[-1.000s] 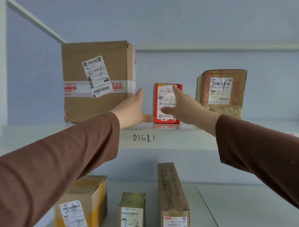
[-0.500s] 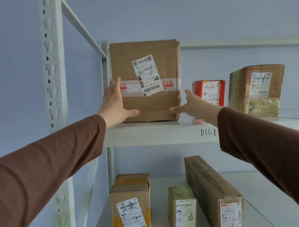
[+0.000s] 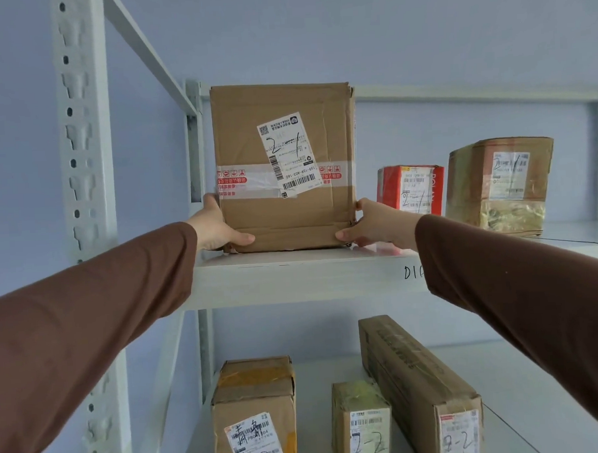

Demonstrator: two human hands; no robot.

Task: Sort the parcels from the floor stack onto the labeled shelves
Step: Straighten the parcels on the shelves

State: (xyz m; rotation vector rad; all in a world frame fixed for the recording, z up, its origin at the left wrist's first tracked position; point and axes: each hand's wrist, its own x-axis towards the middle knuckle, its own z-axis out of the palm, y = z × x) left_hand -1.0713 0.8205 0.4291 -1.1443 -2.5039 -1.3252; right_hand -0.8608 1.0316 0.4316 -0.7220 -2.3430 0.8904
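two hands frame one parcel in the head view, the only view there is. the large brown parcel [image 3: 283, 165], its label hand-marked 2-1, stands upright at the left end of the upper shelf [image 3: 293, 278], close behind the front edge and just beside the rear upright. the left hand [image 3: 215, 226] grips the parcel's lower left corner, thumb curled across the front face, the other fingers hidden behind the side. the right hand [image 3: 376, 223] grips the lower right corner the same way, thumb on the front and fingers round the side.

further right on the same shelf stand a red parcel [image 3: 411, 190] and a taped brown parcel [image 3: 501, 183], near each other and apart from the large one. on the lower shelf [image 3: 537, 387] three parcels marked 2-2 stand toward the front edge: a box with yellow tape [image 3: 254, 413], a small box [image 3: 361, 425] and a long box [image 3: 420, 378].

the step in hand looks like seating or squaring this parcel in its place on the shelf. next, i judge, both hands should nudge it flush and well back from the front edge, then let go and return for another parcel; the floor stack is out of sight.
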